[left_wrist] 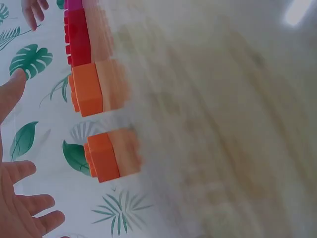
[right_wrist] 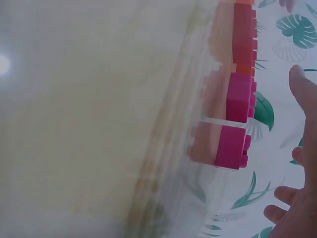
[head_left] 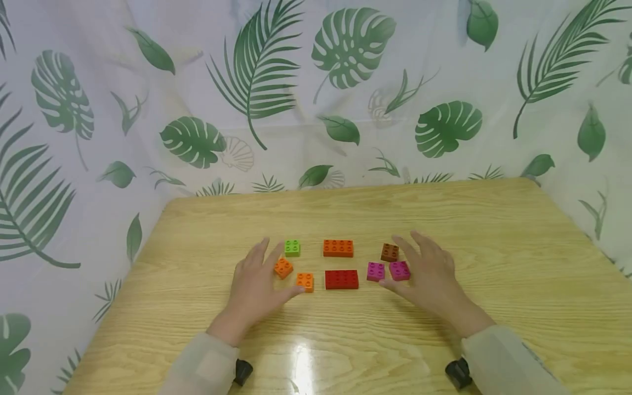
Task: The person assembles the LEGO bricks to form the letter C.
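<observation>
The left hand (head_left: 257, 285) hovers with fingers spread beside two orange bricks (head_left: 283, 267) (left_wrist: 88, 89) and a lime green brick (head_left: 292, 248); its thumb tip overlaps the nearer orange one in the head view. On the other side, the right hand (head_left: 432, 277) has its fingers apart around two magenta bricks (head_left: 376, 271) (right_wrist: 239, 97) and a brown brick (head_left: 389, 252). Whether either hand touches a brick, I cannot tell from the head view; the wrist views show gaps. Between the hands lie a longer orange-red brick (head_left: 338, 248) and a longer red brick (head_left: 342, 280).
The bricks lie on a wood-grain table (head_left: 464, 219). Behind it and at both sides hangs a white cloth (head_left: 281, 148) with green leaf prints. Light glares off the table's front part. A black device sits at each wrist, beside the sleeves.
</observation>
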Tool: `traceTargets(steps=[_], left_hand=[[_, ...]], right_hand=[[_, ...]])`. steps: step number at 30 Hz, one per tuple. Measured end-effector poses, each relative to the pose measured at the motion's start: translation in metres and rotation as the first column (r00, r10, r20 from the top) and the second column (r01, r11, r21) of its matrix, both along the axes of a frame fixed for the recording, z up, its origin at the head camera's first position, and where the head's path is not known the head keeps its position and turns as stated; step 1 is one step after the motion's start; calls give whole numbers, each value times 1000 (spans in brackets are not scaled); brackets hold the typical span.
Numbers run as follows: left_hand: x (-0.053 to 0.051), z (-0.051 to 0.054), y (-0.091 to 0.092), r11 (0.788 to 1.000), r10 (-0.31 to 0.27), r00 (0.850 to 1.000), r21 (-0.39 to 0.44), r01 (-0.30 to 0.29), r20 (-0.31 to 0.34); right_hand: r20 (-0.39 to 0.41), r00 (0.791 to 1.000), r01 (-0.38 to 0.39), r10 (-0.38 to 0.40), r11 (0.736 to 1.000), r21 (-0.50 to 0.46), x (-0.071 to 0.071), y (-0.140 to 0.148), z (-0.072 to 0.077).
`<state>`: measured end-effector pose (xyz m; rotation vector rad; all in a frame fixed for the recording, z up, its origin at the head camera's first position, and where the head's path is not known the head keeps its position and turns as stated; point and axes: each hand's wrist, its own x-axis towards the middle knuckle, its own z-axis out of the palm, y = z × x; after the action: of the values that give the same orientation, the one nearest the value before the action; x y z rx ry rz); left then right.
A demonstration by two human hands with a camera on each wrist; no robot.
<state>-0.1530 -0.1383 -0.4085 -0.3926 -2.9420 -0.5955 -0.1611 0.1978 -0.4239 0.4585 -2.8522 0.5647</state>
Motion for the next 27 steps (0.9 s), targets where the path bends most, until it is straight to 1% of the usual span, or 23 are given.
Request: traceTargets(steps=[3,8,13,16,22,27], left_hand=[[-3,0,5,999,-31,999,20,31,6],[-8,-2,13,996,-88,996,14,88,8],[-12,-4,20,988,-156,988,26,155,18],[-15,-6,24,982,-184,982,47,183,29],[-20,-9,31,973,-213,975,107,205,67],[-24,-10,37,964,-237,966,151,220,103]], right_hand=[[12,1000,-26,26,999,-21,-3,-4,-2],[41,996,-75,77,996,-51,-5,-11,-3],[46,989,-135,138,989,-66,-8,-15,-4],[35,984,-174,177,982,-78,-11,-18,-6],[10,970,-240,242,967,-84,-15,-28,-8],[28,962,-267,271,959,-94,-17,-35,-6]])
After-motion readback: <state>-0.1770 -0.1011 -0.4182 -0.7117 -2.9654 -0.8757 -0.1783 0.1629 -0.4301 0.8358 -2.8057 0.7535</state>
